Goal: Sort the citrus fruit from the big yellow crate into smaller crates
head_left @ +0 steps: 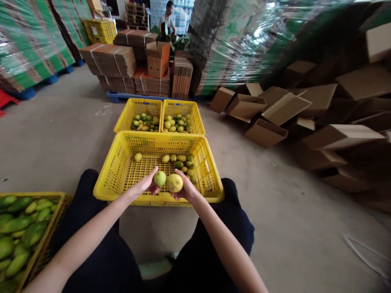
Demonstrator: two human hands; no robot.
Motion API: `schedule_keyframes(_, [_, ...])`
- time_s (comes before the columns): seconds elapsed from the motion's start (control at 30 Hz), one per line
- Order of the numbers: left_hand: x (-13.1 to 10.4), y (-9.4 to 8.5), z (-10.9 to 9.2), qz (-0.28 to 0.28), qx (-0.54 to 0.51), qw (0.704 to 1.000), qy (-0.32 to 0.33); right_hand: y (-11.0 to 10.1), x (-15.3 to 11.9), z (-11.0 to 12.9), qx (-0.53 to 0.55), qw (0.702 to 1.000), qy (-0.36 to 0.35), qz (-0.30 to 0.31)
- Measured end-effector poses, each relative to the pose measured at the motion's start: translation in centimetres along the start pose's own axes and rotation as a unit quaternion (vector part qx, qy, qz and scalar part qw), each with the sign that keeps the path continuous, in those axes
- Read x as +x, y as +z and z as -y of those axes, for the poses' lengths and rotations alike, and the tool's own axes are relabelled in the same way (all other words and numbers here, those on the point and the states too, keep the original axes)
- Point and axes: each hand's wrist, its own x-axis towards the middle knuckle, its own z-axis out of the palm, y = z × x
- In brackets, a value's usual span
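My left hand [150, 182] is closed around a round green fruit [159, 178]. In my right hand [184, 188] rests a larger yellow fruit [174, 183], gripped from its right side. The two fruits are held side by side, nearly touching, over the front part of a big yellow plastic crate [104, 179]. Inside that crate, several yellow and green fruits [182, 158] lie along the right and back. A lone yellow fruit [138, 157] sits at its back left. I cannot make out the exact kind of fruit.
Two yellow crates, left [122, 116] and right [200, 121], hold more fruit behind. Another crate [61, 199] of longer green fruit stands at my left. Cardboard boxes [265, 132] are heaped at right. Flattened cartons [110, 61] lie stacked on a pallet; a person [167, 20] is beyond.
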Motion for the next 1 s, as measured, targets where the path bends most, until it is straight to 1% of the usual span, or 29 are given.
schedule_keyframes(0.1, [-0.4,0.3,-0.2,0.001,-0.056,0.996,0.067,0.4,0.2,-0.3,0.115,0.993,-0.015,-0.007])
schedule_keyframes(0.13, [-0.5,0.4,-0.2,0.0,-0.064,0.995,0.082,0.5,0.3,-0.3,0.144,0.989,-0.022,-0.013])
schedule_keyframes(0.2, [-0.6,0.5,-0.1,-0.006,-0.057,0.994,0.088,0.7,0.5,-0.1,0.171,0.985,-0.031,-0.025])
schedule_keyframes(0.27, [-0.5,0.4,0.1,-0.027,-0.044,0.996,0.078,1.0,0.6,0.0,0.167,0.985,-0.033,-0.034])
schedule_keyframes(0.37, [-0.3,0.0,0.4,-0.048,-0.022,0.997,0.048,1.2,0.7,0.0,0.131,0.99,-0.029,-0.041])
schedule_keyframes(0.47, [-0.3,-0.4,0.5,-0.038,0.007,0.999,0.038,1.1,0.6,-0.1,0.104,0.993,-0.034,-0.046])
schedule_keyframes(0.6, [-0.1,-0.7,0.3,-0.03,0.021,0.998,0.049,0.9,0.7,0.4,0.1,0.994,-0.031,-0.038])
schedule_keyframes(0.8, [0.4,-0.8,0.0,-0.026,-0.017,0.999,0.029,0.3,1.1,1.4,0.052,0.998,-0.027,-0.016])
schedule_keyframes(0.9, [0.4,-0.7,-0.1,-0.026,-0.06,0.997,0.029,0.1,1.2,1.0,0.064,0.996,-0.062,-0.007])
schedule_keyframes(0.97, [0.2,-0.6,-0.2,-0.029,-0.093,0.993,0.062,0.1,1.2,0.6,0.082,0.99,-0.115,-0.02])
schedule_keyframes(1.0, [0.1,-0.5,-0.2,-0.034,-0.106,0.99,0.088,0.0,1.2,0.4,0.087,0.984,-0.151,-0.035])
